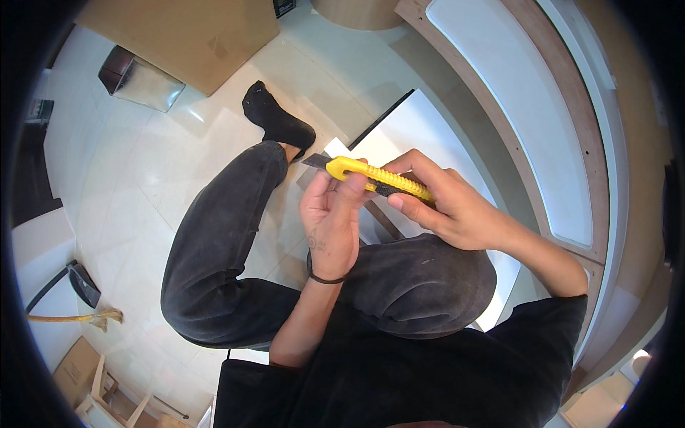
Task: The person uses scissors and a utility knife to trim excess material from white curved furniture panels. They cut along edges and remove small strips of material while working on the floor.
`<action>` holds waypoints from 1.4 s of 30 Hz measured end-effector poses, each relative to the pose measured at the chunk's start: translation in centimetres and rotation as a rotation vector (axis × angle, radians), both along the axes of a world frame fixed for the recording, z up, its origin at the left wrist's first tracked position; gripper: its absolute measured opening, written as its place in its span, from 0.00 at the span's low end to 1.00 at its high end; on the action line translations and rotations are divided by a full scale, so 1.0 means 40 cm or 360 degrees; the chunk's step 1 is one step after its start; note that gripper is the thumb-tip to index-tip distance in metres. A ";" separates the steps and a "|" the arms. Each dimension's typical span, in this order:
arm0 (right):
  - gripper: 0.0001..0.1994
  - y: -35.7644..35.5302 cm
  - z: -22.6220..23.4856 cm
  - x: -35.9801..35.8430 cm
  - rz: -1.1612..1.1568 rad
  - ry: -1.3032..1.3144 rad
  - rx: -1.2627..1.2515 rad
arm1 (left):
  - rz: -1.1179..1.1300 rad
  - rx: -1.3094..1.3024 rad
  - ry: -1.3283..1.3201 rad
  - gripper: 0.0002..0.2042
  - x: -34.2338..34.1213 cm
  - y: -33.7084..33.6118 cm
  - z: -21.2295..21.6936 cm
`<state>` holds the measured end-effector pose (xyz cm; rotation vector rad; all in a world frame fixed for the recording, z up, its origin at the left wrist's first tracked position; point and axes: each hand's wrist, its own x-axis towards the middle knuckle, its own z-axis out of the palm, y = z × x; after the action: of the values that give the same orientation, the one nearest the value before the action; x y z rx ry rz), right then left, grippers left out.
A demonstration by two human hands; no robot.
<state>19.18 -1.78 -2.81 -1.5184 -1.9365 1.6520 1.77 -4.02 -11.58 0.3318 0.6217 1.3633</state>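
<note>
A yellow utility knife [382,176] with a black slider lies across both hands above my bent knee. Its grey blade [315,161] sticks out at the left end. My left hand [332,221] pinches the knife's front part close to the blade, thumb on the near side. Around the rear of the handle, my right hand [446,203] is closed, with its thumb near the slider. Behind the hands a white panel [421,128] with a dark edge lies on the floor; the hands hide part of it. A narrow white piece [337,147] shows just beyond the blade.
A large cardboard box [193,36] stands at the far left beside a clear plastic-wrapped package [146,82]. Along the right runs a curved wood-framed white panel [521,93]. At the lower left are a broom [103,316], a dustpan [83,284] and a wooden frame [107,392].
</note>
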 end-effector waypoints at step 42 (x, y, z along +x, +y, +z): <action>0.12 0.150 -0.088 -0.094 -0.0061 -0.0447 -0.0062 | -0.0274 0.0463 0.0709 0.17 -0.109 0.153 -0.250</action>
<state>15.43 4.22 -6.35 -1.8784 -2.0009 1.5391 -2.59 2.09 -21.58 0.9209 0.7404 1.2190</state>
